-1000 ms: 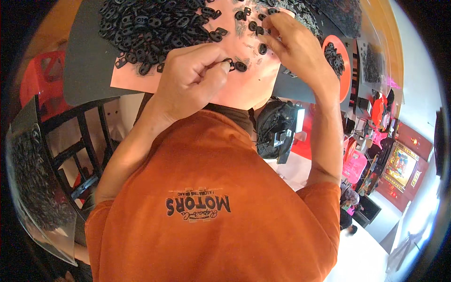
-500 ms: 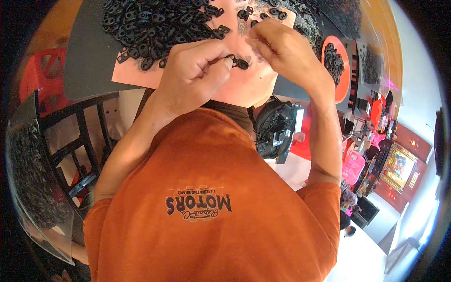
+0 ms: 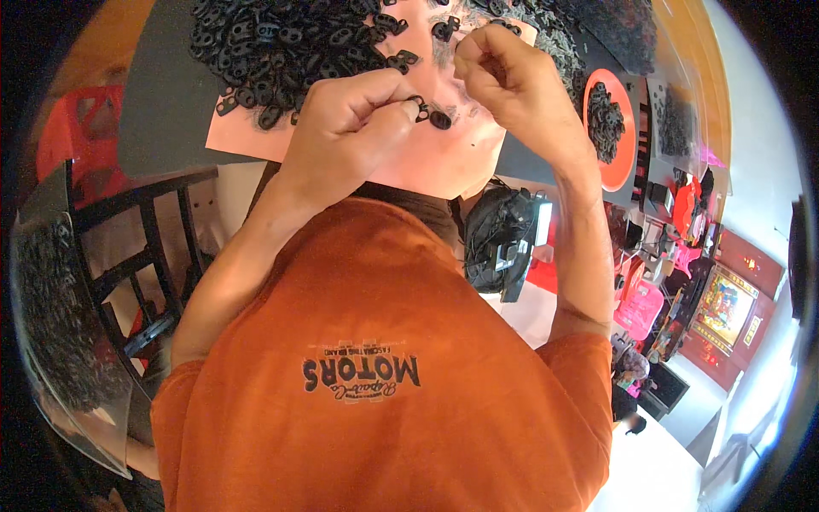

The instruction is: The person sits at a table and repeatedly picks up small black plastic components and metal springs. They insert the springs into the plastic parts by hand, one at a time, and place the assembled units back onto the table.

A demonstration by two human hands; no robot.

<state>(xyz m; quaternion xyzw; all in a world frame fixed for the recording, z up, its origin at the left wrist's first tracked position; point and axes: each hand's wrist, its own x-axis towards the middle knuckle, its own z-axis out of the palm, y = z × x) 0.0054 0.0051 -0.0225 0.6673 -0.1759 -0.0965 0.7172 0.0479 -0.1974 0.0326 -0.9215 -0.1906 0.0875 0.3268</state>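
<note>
"How many does the left hand point(image 3: 350, 128) hold?"
"One visible: a small black plastic piece with a looped end point(image 3: 422, 110), pinched narrowly, upper centre."
"Right hand point(image 3: 505, 81)?"
"Fingers curled; holding anything, I can't tell."

Two bare hands, one left hand point(image 3: 350, 141) and one right hand point(image 3: 516, 81), appear over a single pink sheet point(image 3: 341, 166). At the left fingertips, over the sheet, are one black loop point(image 3: 417, 102) and one black oval point(image 3: 440, 119); whether they make one piece or two cannot be told. One heap of black pieces point(image 3: 281, 60), too dense to count, covers the sheet's upper left. One heap of small grey parts point(image 3: 554, 43) lies beyond its upper right. Right of the sheet, one orange dish point(image 3: 620, 166) holds one heap of dark parts point(image 3: 605, 124); left of it stands one red chair point(image 3: 81, 141).
</note>
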